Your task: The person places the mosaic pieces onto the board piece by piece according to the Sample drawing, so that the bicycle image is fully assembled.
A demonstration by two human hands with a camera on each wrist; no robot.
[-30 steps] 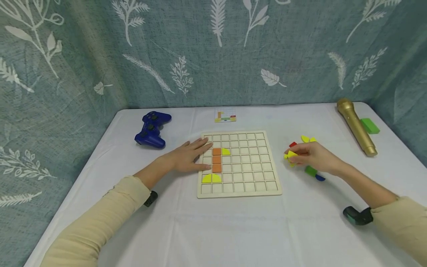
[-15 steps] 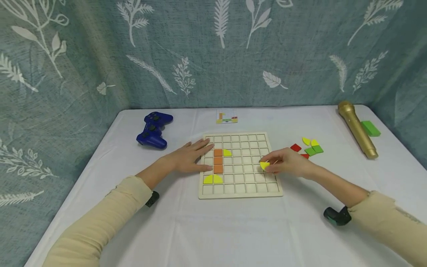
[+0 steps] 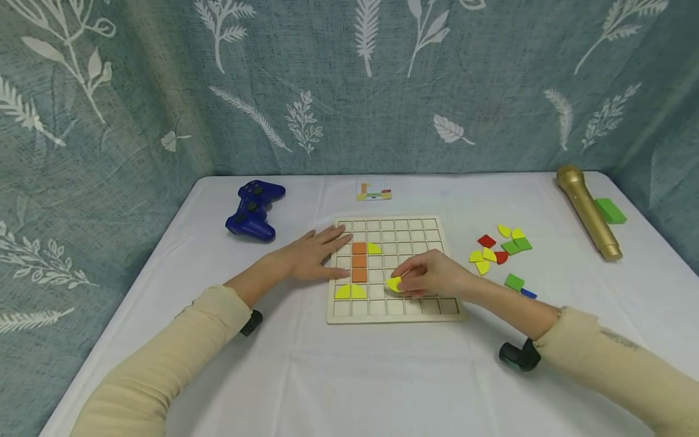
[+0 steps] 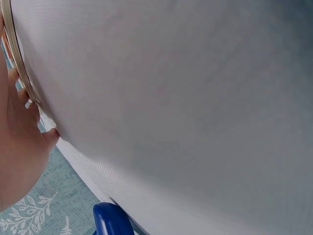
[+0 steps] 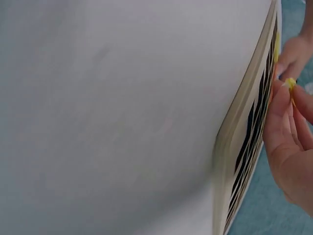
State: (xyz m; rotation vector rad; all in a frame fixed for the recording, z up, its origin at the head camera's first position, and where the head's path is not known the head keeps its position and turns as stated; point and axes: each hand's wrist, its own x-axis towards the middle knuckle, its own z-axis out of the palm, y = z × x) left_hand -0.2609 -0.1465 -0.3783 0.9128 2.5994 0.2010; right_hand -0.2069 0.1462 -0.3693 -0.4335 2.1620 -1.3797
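A wooden grid board lies mid-table. Three orange square tiles stand in a column on it, with a yellow quarter-circle tile beside the top one. Lower left on the board, two more yellow tiles form a half circle. My left hand rests with spread, straight fingers on the board's left edge. My right hand pinches a yellow quarter-circle tile between thumb and fingers over the board's lower middle. The right wrist view shows that yellow tile at the fingertips.
Right of the board lie loose yellow, red, green and blue tiles. A small pattern card is behind the board. A blue game controller sits at left. At far right are a gold microphone and a green block.
My right hand has gone left from the loose tiles to over the board, carrying a yellow tile. My left hand stays on the board's edge.
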